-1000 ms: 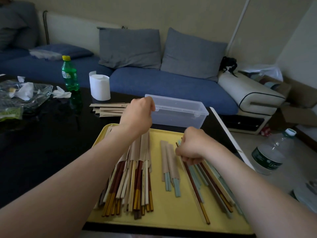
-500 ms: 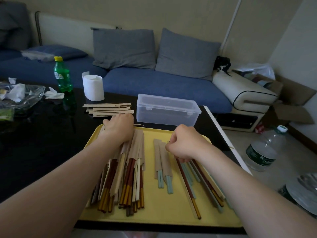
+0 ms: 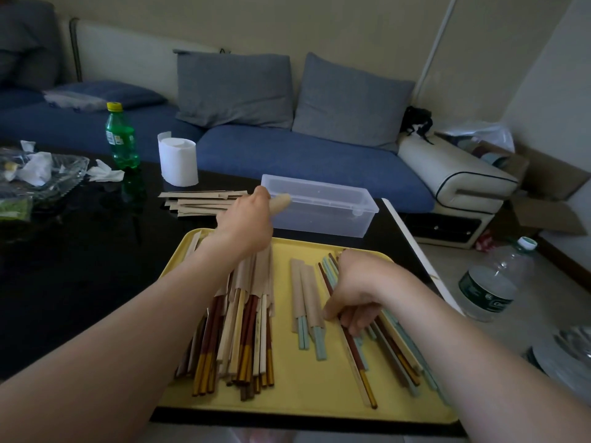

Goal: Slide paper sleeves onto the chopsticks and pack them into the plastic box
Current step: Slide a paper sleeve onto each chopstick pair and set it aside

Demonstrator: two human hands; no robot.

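A yellow tray [image 3: 303, 394] lies in front of me on the black table. On its left is a pile of sleeved chopsticks [image 3: 252, 318], in the middle two sleeved mint pairs [image 3: 307, 302], and on the right several loose chopsticks [image 3: 393, 353]. My right hand [image 3: 355, 289] curls its fingers round some of the loose chopsticks. My left hand [image 3: 246, 222] reaches past the tray's far edge, between the stack of paper sleeves [image 3: 198, 203] and the left end of the clear plastic box [image 3: 323, 209]. Its thumb points at the box, and its fingers are hidden.
A green bottle [image 3: 121, 135], a tissue roll [image 3: 177, 158] and a glass dish of crumpled tissues [image 3: 35, 174] stand at the back left. The table's right edge [image 3: 415, 251] runs close to the tray. A water bottle [image 3: 492, 282] stands on the floor. A blue sofa [image 3: 287, 155] is behind.
My left hand has moved from the sleeved pile forward to the sleeve stack and the box's left end. My right hand has slid slightly toward me along the loose chopsticks.
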